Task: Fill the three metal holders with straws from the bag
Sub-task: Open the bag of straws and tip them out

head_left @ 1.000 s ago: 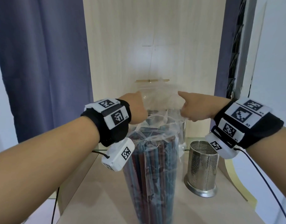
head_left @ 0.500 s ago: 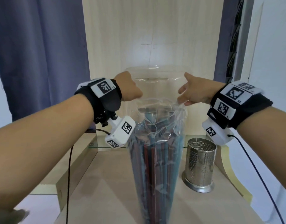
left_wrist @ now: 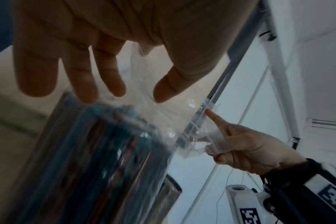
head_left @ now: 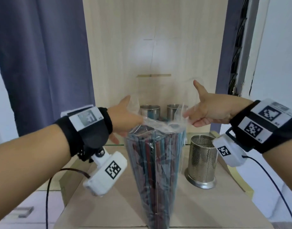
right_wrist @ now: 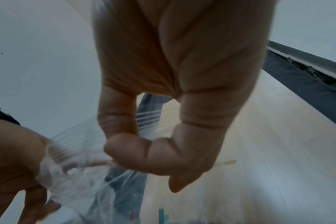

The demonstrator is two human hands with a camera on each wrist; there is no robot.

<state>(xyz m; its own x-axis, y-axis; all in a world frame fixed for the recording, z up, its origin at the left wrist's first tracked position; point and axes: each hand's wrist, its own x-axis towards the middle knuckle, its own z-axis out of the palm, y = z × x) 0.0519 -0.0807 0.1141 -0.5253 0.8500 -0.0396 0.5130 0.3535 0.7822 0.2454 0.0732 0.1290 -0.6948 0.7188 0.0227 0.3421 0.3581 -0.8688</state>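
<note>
Head view: a clear bag [head_left: 156, 171] of dark straws [head_left: 148, 156] stands upright at centre frame on a wooden surface [head_left: 119, 204], three metal holders [head_left: 202, 160] behind and to its right. The left hand [head_left: 123, 119] and right hand [head_left: 208, 109] flank its crumpled mouth, fingers spread.

Left wrist view: the left hand [left_wrist: 98, 45] hangs over the bag [left_wrist: 109, 151], fingers straight and apart.

Right wrist view: the right hand [right_wrist: 173, 91] pinches stretched film at lower centre between thumb and finger.
</note>
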